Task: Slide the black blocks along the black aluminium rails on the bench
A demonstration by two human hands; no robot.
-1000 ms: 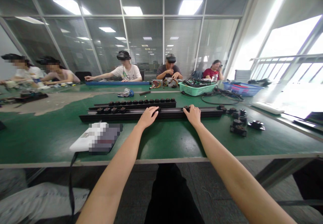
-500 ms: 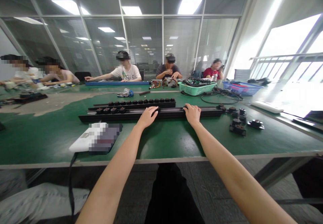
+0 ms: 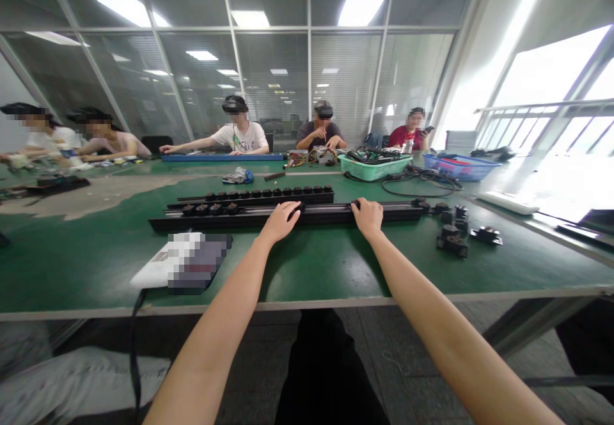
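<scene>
My left hand point(image 3: 282, 222) curls over a small black slider block point(image 3: 293, 211) on a long black aluminium rail point(image 3: 288, 215). My right hand point(image 3: 367, 217) grips the same rail further along, its fingertips over another black block. A row of black blocks sits on the rail left of my left hand. Behind it lies a second black rail point(image 3: 259, 196) carrying several blocks. Loose black block parts point(image 3: 451, 241) stand on the table to the right of my right hand. A pixelated white-and-dark package point(image 3: 185, 262) lies in front of the rail, left of my left forearm.
The rails lie on a green-topped workbench point(image 3: 86, 265) with a pale front edge. Farther back are a green basket of cables point(image 3: 369, 168), a coiled black cable point(image 3: 422, 188), a blue crate point(image 3: 460, 168) and a white power strip point(image 3: 508, 203). Several co-workers point(image 3: 240, 134) sit across the bench.
My hands stay on the rail with no clear shift. The view has moved very slightly. The co-worker in red at the far right now holds up a phone.
</scene>
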